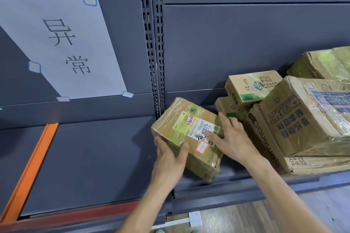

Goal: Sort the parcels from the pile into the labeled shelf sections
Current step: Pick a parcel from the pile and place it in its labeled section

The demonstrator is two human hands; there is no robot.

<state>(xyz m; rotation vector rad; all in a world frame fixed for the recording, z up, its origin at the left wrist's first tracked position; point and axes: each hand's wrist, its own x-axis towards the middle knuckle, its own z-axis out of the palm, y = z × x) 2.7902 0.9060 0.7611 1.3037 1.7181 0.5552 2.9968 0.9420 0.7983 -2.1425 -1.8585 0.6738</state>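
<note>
A small tape-wrapped cardboard parcel (181,119) with a white shipping label and red-edged stickers rests tilted on the grey shelf (236,179), at the left end of the right bay. My left hand (170,155) grips its near left corner, thumb on top. My right hand (231,136) lies flat on its right side, fingers spread over the label. To the right is a pile of cardboard parcels (295,117). A white paper sign (62,43) with two handwritten characters is taped to the back panel of the left bay.
The left bay's shelf (91,161) carries only an orange divider strip (30,170) at its left. A perforated upright (158,53) separates the two bays. Wooden floor and a white power strip (195,218) show below the shelf front.
</note>
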